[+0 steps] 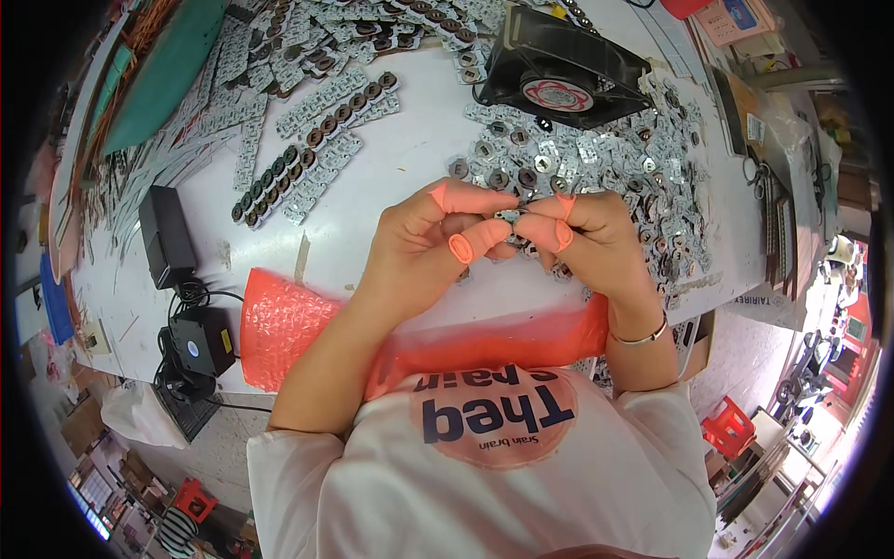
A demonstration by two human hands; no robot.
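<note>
My left hand [424,228] and my right hand [591,233] meet above the table, with orange finger cots on thumbs and forefingers. Pinched between their fingertips is a small silvery metal piece [508,215] with dark parts; the fingers cover most of it. Just beyond and to the right of my hands spreads a loose heap of similar small metal pieces [666,219], some with round dark discs. Farther left lie rows of flat metal strips [321,177], several bearing dark round discs [270,186].
A black fan [559,70] stands behind the heap. Red bubble wrap [289,326] covers the table's near edge. Black boxes with cables [200,340] sit at the left. More strips [307,47] pile up at the back beside a green sheet [172,79]. Scissors [756,177] lie far right.
</note>
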